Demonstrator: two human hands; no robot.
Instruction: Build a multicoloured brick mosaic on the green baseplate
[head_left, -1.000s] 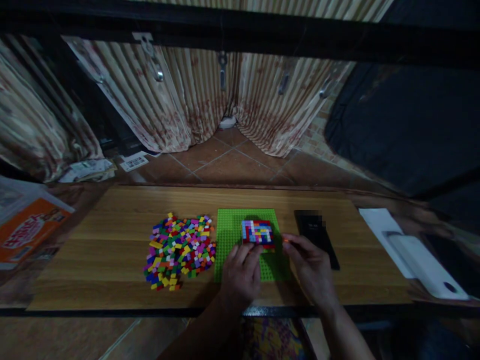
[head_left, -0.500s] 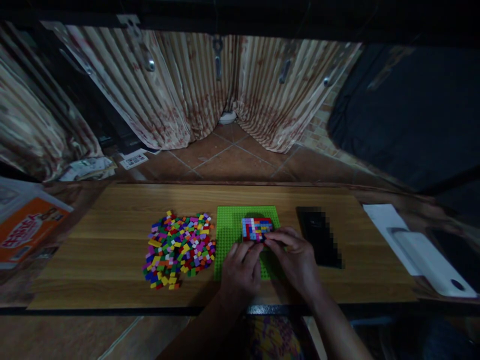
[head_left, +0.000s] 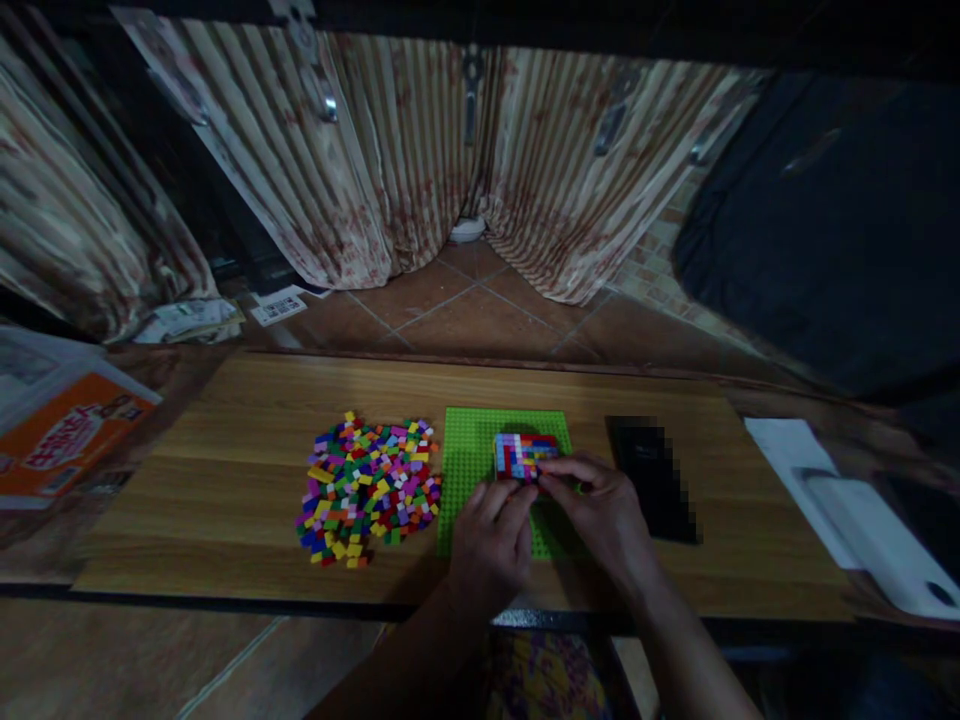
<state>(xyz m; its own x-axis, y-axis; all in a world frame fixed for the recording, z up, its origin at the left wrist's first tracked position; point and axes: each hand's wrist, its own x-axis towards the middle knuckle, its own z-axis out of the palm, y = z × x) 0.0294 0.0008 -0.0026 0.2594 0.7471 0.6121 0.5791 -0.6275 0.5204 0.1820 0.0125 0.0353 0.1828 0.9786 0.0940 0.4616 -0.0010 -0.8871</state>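
A low block of many-coloured toy bricks (head_left: 525,452) stands on the green studded baseplate (head_left: 465,470). My left hand (head_left: 491,530) has its fingers curled together against the near edge of this block. From the right, my right hand (head_left: 604,500) pinches with thumb and forefinger at the block's near right corner. Whatever lies between those fingertips is too small and dark to make out. The fingertips of both hands almost meet there. Left of the baseplate spreads a pile of loose toy bricks (head_left: 375,485) in mixed colours.
A dark flat tablet-like object (head_left: 649,480), partly pixelated, lies right of the baseplate on the wooden table (head_left: 225,480). Beyond the right end are a white sheet (head_left: 787,450) and a white case-like object (head_left: 885,545). An orange-labelled plastic box (head_left: 67,430) stands at the left.
The view has shifted slightly, so the table and everything on it appear a little further right. Both hands stay at the block's near edge, with hardly any movement relative to it.
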